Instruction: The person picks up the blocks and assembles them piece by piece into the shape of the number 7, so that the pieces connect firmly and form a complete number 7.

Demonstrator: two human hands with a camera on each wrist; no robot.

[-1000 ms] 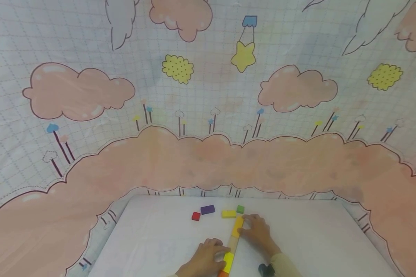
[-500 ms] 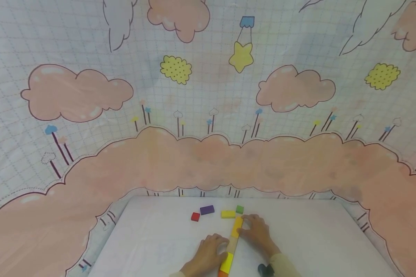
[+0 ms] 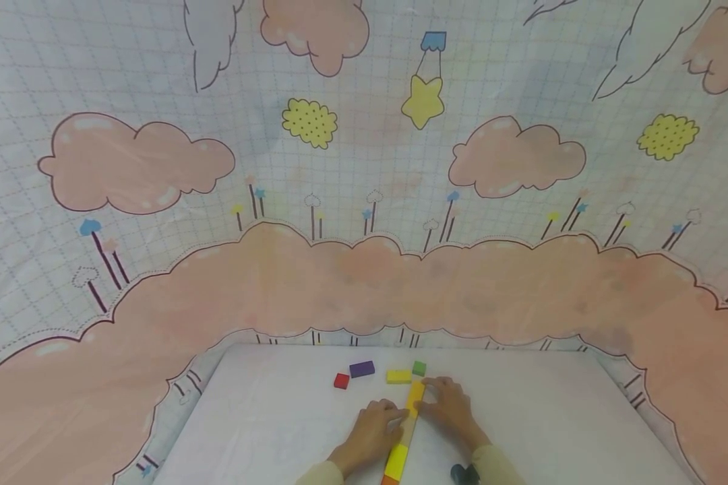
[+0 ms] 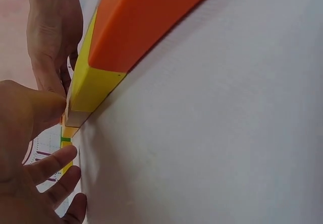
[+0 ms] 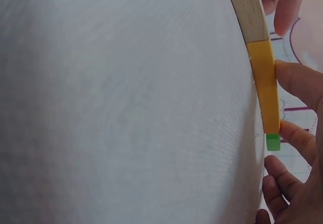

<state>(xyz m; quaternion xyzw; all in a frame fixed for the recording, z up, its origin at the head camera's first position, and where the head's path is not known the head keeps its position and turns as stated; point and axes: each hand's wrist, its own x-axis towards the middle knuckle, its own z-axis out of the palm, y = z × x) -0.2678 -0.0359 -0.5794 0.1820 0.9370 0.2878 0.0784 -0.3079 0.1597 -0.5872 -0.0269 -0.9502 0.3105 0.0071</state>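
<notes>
A straight row of blocks slants across the white table. From the near end come an orange block (image 4: 136,27), a yellow block (image 3: 396,462), a plain wooden block (image 5: 250,12) and an amber-yellow block (image 3: 416,396). My left hand (image 3: 371,431) lies along the row's left side, fingertips at the wooden and amber-yellow blocks. Its other fingers spread loosely in the left wrist view. On the opposite side, my right hand (image 3: 451,406) touches the amber-yellow block with thumb on its side and index finger by its far corner. The right hand's remaining fingers curve loosely.
Beyond the row's far end lie a yellow block (image 3: 398,376) and a green block (image 3: 419,368). A purple block (image 3: 362,369) and a red block (image 3: 341,381) sit farther left. A cloud-patterned cloth (image 3: 364,283) hangs behind the white table (image 3: 558,404).
My left hand has slid away from me along the row, from the near yellow block to the wooden and amber-yellow blocks. My right hand keeps its place.
</notes>
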